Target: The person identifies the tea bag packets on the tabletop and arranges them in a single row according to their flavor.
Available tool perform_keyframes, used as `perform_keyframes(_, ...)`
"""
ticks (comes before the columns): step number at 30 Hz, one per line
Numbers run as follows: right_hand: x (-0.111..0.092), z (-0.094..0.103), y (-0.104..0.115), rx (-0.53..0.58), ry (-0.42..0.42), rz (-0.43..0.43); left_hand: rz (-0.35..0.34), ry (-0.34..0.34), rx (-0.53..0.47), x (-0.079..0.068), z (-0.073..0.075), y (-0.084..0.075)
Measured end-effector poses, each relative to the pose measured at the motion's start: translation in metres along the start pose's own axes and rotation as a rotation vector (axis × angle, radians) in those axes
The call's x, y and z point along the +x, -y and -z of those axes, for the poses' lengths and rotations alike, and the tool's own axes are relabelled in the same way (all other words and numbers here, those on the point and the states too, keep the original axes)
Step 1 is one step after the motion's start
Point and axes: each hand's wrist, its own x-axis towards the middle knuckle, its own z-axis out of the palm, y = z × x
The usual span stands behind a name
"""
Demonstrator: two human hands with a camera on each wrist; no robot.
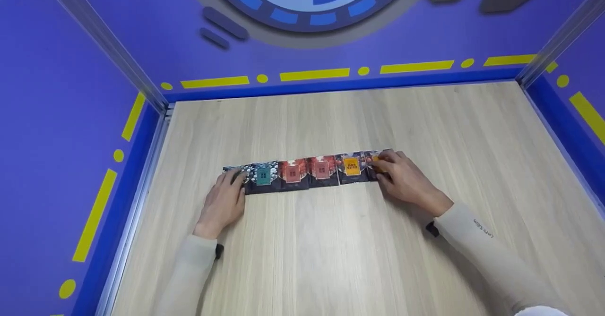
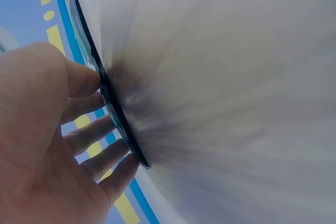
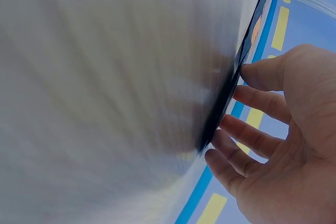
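A row of flat, printed sachets lies edge to edge on the table, tilted slightly up to the right in the head view. From left to right show a green-labelled sachet (image 1: 263,174), a red one (image 1: 293,174), another red one (image 1: 323,170) and an orange-labelled one (image 1: 351,167). My left hand (image 1: 222,203) rests its fingertips on the sachet at the left end (image 2: 123,121), partly covering it. At the opposite end, my right hand (image 1: 407,178) touches the last sachet (image 3: 221,106) with thumb and fingertips, hiding much of its orange label.
The light wood table (image 1: 312,254) stretches in front of and behind the row. Blue panels with yellow markings (image 1: 314,74) stand along its back and sides, joined by metal corner posts (image 1: 113,46). Both forearms reach in from the near edge.
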Motion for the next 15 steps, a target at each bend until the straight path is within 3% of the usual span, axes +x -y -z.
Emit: perform_keyframes(15,-0.0032,0.0092,-0.008,0.039,-0.024,-0.028,-0.002,-0.028,0.046,0.0054,-0.0016,-0.0037)
